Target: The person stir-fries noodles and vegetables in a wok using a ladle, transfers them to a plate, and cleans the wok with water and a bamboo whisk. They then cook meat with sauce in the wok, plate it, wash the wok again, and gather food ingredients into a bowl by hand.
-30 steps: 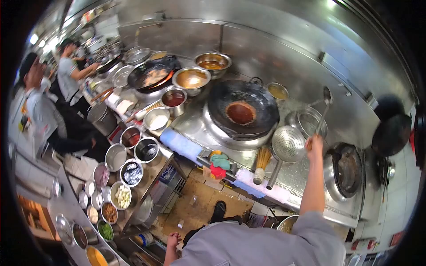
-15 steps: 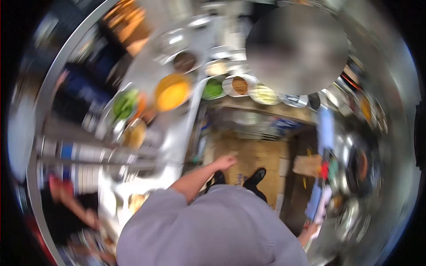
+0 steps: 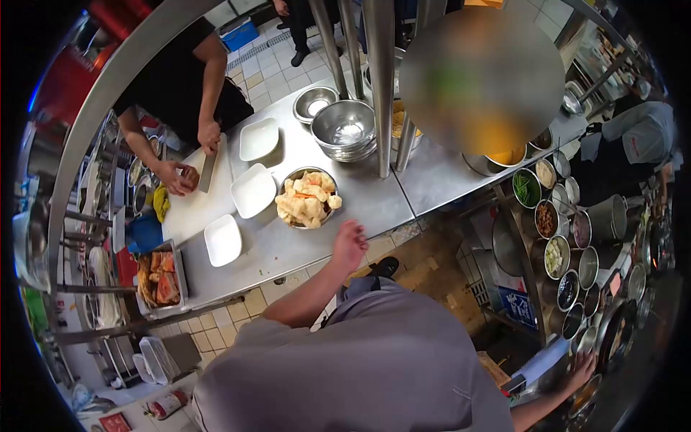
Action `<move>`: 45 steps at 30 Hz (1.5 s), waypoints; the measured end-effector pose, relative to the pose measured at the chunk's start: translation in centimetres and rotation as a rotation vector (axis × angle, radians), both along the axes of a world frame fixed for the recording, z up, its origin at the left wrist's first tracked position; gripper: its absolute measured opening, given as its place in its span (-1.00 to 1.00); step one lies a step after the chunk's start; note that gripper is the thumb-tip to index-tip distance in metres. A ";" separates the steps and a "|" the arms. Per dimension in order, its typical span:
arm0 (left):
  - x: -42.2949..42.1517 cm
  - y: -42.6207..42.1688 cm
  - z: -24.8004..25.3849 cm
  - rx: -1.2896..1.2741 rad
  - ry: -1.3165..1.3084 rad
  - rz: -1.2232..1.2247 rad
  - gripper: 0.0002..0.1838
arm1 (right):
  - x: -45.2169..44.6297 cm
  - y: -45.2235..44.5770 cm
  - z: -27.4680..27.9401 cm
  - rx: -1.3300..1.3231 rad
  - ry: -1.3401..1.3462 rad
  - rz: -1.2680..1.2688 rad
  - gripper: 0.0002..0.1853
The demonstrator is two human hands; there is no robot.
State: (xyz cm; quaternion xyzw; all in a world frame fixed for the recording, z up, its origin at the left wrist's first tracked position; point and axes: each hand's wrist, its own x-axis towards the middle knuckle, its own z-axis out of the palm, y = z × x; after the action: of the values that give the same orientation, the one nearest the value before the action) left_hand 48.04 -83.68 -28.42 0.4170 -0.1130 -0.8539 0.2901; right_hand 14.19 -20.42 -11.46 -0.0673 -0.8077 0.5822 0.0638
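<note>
My left hand (image 3: 349, 246) hangs beside the counter's near edge, its fingers loosely curled and nothing seen in them. Closest to it is a steel bowl heaped with golden, puffy fried pieces (image 3: 306, 198). Three white square dishes stand left of that bowl, one of them (image 3: 223, 240) near the counter edge. On the far right my right hand (image 3: 581, 372) has its fingers stretched out at the cooking-side ledge, beside steel containers and a pan (image 3: 615, 333). Whether it touches them I cannot tell.
Across the steel counter (image 3: 288, 248), a co-worker's hands hold a cleaver (image 3: 206, 173) and a brown piece of meat (image 3: 190, 178) on a white board. Stacked steel bowls (image 3: 344, 129) stand near metal posts. A tray of browned meat (image 3: 160, 277) sits left; ingredient pots (image 3: 557, 257) line the right.
My view has swung to the left and is sharp now. The co-worker's board, white dishes and fried pieces have come into clear view. My right hand now has its fingers spread.
</note>
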 end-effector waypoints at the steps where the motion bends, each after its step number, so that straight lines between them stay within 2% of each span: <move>1: 1.2 -0.2 0.3 0.028 -0.014 0.123 -0.82 | -2.1 -1.7 -0.2 -0.019 -0.001 0.119 -0.54; 2: 2.3 -0.3 0.7 0.022 -0.012 0.132 -0.82 | -3.0 -3.4 -0.6 0.065 0.006 0.181 -0.55; 3: 3.2 -0.3 1.4 0.031 -0.045 0.299 -0.85 | -2.8 -7.4 0.1 0.148 0.012 0.240 -0.55; 4: 4.3 -0.3 1.9 0.043 -0.077 0.459 -0.87 | -3.4 -9.0 -0.6 0.070 -0.030 0.269 -0.56; 5: 6.3 -1.1 -0.4 -0.039 -0.005 0.440 -0.86 | -3.9 -9.7 -2.1 -0.001 -0.067 0.281 -0.57; 6: 8.2 -2.1 -3.3 -0.108 0.076 0.399 -0.85 | -6.1 -8.2 -4.9 0.053 -0.093 0.430 -0.57; 7: 9.0 -3.3 -3.9 -0.180 0.018 0.379 -0.81 | -3.5 -11.8 -3.4 0.033 -0.164 0.350 -0.57; 8: 10.8 -4.9 -4.9 -0.025 0.309 0.223 -0.79 | -5.0 -10.6 -6.6 -0.050 -0.183 0.355 -0.57; 9: 9.0 -4.6 -1.7 -0.029 0.126 0.356 -0.75 | -4.0 -12.2 -6.5 0.022 -0.240 0.328 -0.59; 10: 9.0 -5.2 -1.3 -0.042 0.104 0.315 -0.71 | -3.5 -12.9 -7.4 -0.104 -0.251 0.370 -0.64; 11: 9.2 -6.2 -1.8 -0.014 0.063 0.346 -0.69 | -3.4 -13.6 -7.8 -0.121 -0.299 0.382 -0.67; 14: 9.2 -6.9 -2.3 -0.191 0.041 0.188 -0.69 | -3.6 -14.6 -9.0 -0.083 -0.299 0.475 -0.73; 16: 7.6 -6.0 -0.2 -0.240 -0.191 0.448 -0.69 | -3.8 -15.2 -8.8 -0.035 -0.291 0.534 -0.74; 21: 8.3 -5.5 -1.3 -0.312 -0.209 0.396 -0.68 | -5.8 -15.9 -10.4 -0.038 -0.368 0.550 -0.74; 26: 8.1 -2.3 -0.9 -0.362 -0.291 0.357 -0.70 | -10.6 -17.4 -11.7 0.210 -0.361 0.457 -0.71; 27: 7.5 -1.3 -0.7 -0.363 -0.291 0.352 -0.70 | -11.8 -17.9 -12.0 0.446 -0.229 0.446 -0.70; 28: 6.6 0.4 0.2 -0.349 -0.324 0.321 -0.73 | -13.0 -18.3 -12.4 0.680 -0.092 0.433 -0.69; 31: 5.2 1.8 0.4 -0.287 -0.421 0.235 -0.74 | -16.1 -20.2 -13.9 0.827 0.048 0.516 -0.66; 32: 3.6 2.8 1.0 -0.301 -0.409 0.183 -0.74 | -17.1 -21.0 -14.0 0.917 0.014 0.567 -0.61; 33: 1.9 3.9 1.4 -0.313 -0.398 0.133 -0.75 | -18.8 -21.5 -15.5 0.979 -0.072 0.613 -0.49; 35: -0.9 5.1 1.9 -0.343 -0.303 0.031 -0.78 | -20.4 -22.5 -17.8 1.043 -0.227 0.578 -0.34; 37: -4.8 6.3 3.0 -0.359 -0.192 -0.087 -0.77 | -19.9 -23.6 -17.7 1.040 -0.428 0.554 -0.18; 39: -9.1 7.3 4.8 -0.323 -0.186 -0.208 -0.70 | -20.1 -25.1 -19.2 1.083 -0.486 0.438 -0.15; 41: -13.9 8.5 6.8 -0.334 -0.195 -0.264 -0.69 | -19.9 -25.5 -18.6 1.064 -0.438 0.434 -0.19; 42: -15.2 8.1 6.3 -0.325 -0.194 -0.352 -0.69 | -20.2 -25.0 -19.6 1.074 -0.382 0.458 -0.17; 45: -19.9 7.4 5.7 -0.315 -0.144 -0.578 -0.72 | -20.5 -23.8 -19.6 1.014 -0.233 0.497 -0.44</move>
State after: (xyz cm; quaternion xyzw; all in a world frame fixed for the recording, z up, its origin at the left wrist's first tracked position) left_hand 28.12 -76.28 -22.71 0.3771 -0.3776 -0.8411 0.0881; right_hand -6.26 -44.24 -31.04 0.0997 -0.9791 0.1086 -0.1399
